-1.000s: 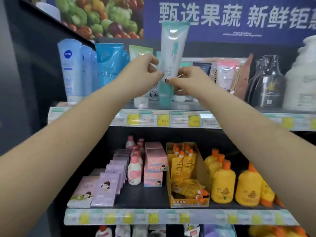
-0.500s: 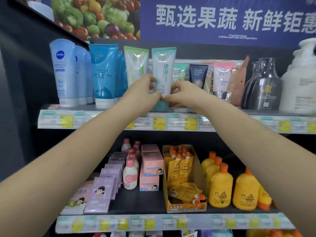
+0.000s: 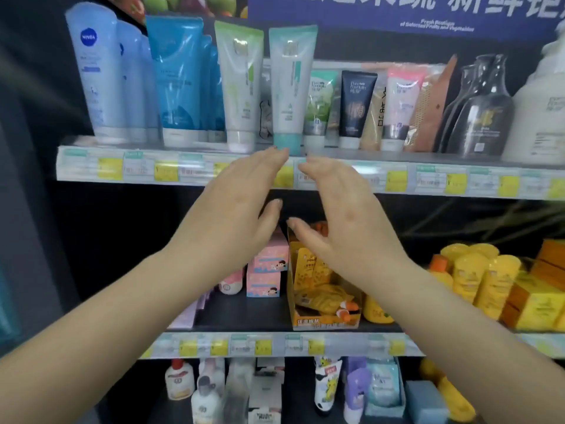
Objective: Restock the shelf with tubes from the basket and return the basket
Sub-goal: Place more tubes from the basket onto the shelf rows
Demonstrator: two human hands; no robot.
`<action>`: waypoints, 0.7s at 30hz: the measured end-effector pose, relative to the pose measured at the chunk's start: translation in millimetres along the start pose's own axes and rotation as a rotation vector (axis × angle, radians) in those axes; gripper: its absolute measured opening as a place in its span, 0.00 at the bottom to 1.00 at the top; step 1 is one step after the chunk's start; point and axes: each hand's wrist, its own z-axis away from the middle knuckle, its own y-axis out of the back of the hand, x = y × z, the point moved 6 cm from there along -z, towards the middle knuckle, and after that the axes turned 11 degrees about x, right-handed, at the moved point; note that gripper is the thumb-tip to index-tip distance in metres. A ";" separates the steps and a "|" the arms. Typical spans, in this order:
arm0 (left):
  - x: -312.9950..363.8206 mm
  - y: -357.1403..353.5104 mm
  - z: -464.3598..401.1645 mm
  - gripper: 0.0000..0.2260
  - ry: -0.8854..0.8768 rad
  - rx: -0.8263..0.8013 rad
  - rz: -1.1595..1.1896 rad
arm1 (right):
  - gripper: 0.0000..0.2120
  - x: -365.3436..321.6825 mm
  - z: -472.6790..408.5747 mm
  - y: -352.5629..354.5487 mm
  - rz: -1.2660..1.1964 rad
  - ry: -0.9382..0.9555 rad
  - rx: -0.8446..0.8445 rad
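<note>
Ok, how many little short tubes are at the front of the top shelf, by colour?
Green short tube: 1
Dark blue short tube: 1
Pink short tube: 1
Total: 3

Dark bottles stand at 2 o'clock under a blue banner; yellow bottles sit at 4 o'clock — pink boxes near centre, small white bottles at 7 o'clock
</note>
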 end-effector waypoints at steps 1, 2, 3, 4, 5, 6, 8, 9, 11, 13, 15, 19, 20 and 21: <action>-0.4 -4.1 14.5 0.26 -0.009 -0.010 0.001 | 0.26 -4.1 18.0 -4.2 -0.017 0.007 -0.016; -1.3 -10.4 30.9 0.26 -0.008 -0.034 0.006 | 0.26 -7.5 37.0 -10.1 -0.044 -0.002 -0.047; -2.6 -17.8 48.5 0.26 -0.001 -0.058 0.010 | 0.26 -9.3 56.8 -18.0 -0.071 -0.025 -0.088; -4.2 -25.2 65.3 0.26 0.004 -0.081 0.013 | 0.26 -10.3 75.3 -26.4 -0.085 -0.052 -0.131; -5.9 -34.7 85.9 0.26 0.018 -0.108 0.014 | 0.26 -10.8 97.2 -36.7 -0.098 -0.090 -0.185; -8.1 -44.2 105.6 0.25 0.037 -0.140 0.011 | 0.26 -12.3 117.9 -46.5 -0.112 -0.124 -0.231; -12.0 -63.6 150.0 0.25 0.082 -0.232 0.009 | 0.25 -17.4 163.1 -66.0 -0.149 -0.174 -0.328; -14.6 -71.9 170.5 0.26 0.101 -0.276 0.010 | 0.24 -19.9 183.3 -74.3 -0.151 -0.183 -0.370; -22.0 -87.8 217.0 0.27 0.157 -0.366 0.007 | 0.25 -26.2 227.7 -89.8 -0.141 -0.193 -0.464; -31.8 -100.4 263.4 0.27 0.222 -0.463 0.005 | 0.25 -33.5 269.9 -101.3 -0.147 -0.210 -0.576; -41.2 -110.3 309.6 0.26 0.288 -0.556 -0.003 | 0.24 -39.3 307.8 -109.7 -0.153 -0.229 -0.686; -58.9 -126.2 406.5 0.27 0.491 -0.727 0.001 | 0.26 -48.0 374.1 -123.8 -0.165 -0.236 -0.827; -61.5 -129.8 430.2 0.27 0.566 -0.765 0.007 | 0.27 -50.6 388.3 -127.7 -0.164 -0.234 -0.852; -63.4 -134.2 455.0 0.26 0.653 -0.813 0.009 | 0.27 -52.8 401.7 -131.7 -0.162 -0.242 -0.873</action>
